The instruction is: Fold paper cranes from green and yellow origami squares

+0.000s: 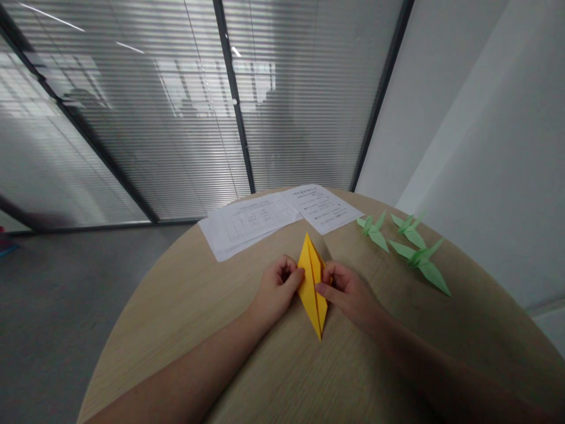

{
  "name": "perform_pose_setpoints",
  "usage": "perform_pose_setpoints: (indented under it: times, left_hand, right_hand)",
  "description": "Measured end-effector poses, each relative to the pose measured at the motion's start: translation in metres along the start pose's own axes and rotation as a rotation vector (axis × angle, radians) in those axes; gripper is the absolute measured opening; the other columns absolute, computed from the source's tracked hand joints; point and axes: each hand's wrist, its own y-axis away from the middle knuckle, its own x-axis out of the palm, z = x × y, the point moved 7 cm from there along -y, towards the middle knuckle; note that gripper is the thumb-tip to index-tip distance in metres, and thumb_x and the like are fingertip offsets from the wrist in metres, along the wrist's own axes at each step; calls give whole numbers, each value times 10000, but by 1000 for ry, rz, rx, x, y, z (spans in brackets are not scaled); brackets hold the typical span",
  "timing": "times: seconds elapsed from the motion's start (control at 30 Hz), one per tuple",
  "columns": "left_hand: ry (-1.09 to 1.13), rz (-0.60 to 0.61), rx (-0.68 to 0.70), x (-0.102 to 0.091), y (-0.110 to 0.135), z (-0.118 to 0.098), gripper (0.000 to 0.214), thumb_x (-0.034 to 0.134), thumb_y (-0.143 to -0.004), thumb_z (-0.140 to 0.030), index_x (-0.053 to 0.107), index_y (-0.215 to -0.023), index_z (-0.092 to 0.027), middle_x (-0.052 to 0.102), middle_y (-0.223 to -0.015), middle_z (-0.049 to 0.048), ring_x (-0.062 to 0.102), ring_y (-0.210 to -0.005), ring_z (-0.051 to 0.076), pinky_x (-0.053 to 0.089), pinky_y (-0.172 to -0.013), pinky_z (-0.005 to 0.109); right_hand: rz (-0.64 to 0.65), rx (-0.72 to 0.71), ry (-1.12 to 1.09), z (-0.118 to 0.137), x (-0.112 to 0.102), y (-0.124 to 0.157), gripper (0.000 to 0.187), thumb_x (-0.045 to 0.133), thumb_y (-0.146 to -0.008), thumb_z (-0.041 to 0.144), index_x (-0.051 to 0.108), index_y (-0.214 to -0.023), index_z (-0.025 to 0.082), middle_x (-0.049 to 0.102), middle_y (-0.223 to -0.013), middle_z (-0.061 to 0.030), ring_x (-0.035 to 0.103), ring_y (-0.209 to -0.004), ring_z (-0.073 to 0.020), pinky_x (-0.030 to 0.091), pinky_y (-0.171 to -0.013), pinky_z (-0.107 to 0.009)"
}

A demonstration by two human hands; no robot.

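A yellow folded paper, a long narrow diamond with a centre crease, lies on the round wooden table in front of me. My left hand has curled fingers and pinches the paper's left edge near the middle. My right hand pinches the right edge with thumb and fingers closed. The two points of the paper stick out beyond my hands, one away from me and one toward me.
Three green folded paper cranes lie to the right on the table. Printed white sheets lie at the far edge. Behind the table stand a glass wall with blinds and a white wall on the right.
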Motion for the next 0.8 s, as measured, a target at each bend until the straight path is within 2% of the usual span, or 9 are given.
perform_pose_setpoints:
  times: [0.13, 0.23, 0.4, 0.63, 0.8]
  left_hand:
    - [141, -13, 12, -1, 0, -3, 169, 596, -820, -353, 530, -769, -207, 485, -677, -44, 450, -632, 132, 365, -597, 257]
    - [185, -23, 7, -1, 2, -4, 140, 631, -777, -298, 528, -815, -211, 481, -702, -51, 452, -634, 127, 365, -591, 250]
    - [109, 16, -7, 3, 4, -2, 204, 670, -820, -351, 525, -854, -212, 531, -728, -38, 471, -642, 131, 370, -591, 256]
    - [-61, -55, 28, -5, 1, 4, 302, 661, -847, -403, 446, -732, -225, 422, -636, -63, 379, -590, 120, 299, -549, 250]
    - [-65, -10, 51, -2, 2, 1, 311, 664, -845, -404, 450, -712, -222, 429, -641, -56, 387, -610, 124, 307, -562, 255]
  right_hand:
    - [-13, 30, -15, -2, -1, -3, 340, 788, -736, 407, 495, -741, 234, 519, -720, 35, 500, -677, -140, 409, -625, -261]
    - [-11, 62, -45, -7, -1, -4, 367, 790, -733, 441, 484, -765, 242, 548, -721, 38, 508, -652, -135, 408, -605, -256]
    - [4, 76, -44, -9, 0, -4, 370, 804, -711, 433, 490, -767, 245, 574, -729, 35, 529, -661, -139, 409, -608, -261]
    - [8, 53, -27, -8, 1, -3, 340, 798, -724, 414, 505, -753, 244, 580, -734, 24, 534, -686, -148, 414, -623, -271]
    - [20, 29, -27, -6, 1, -3, 306, 786, -728, 388, 516, -744, 244, 565, -737, 23, 523, -692, -147, 418, -629, -272]
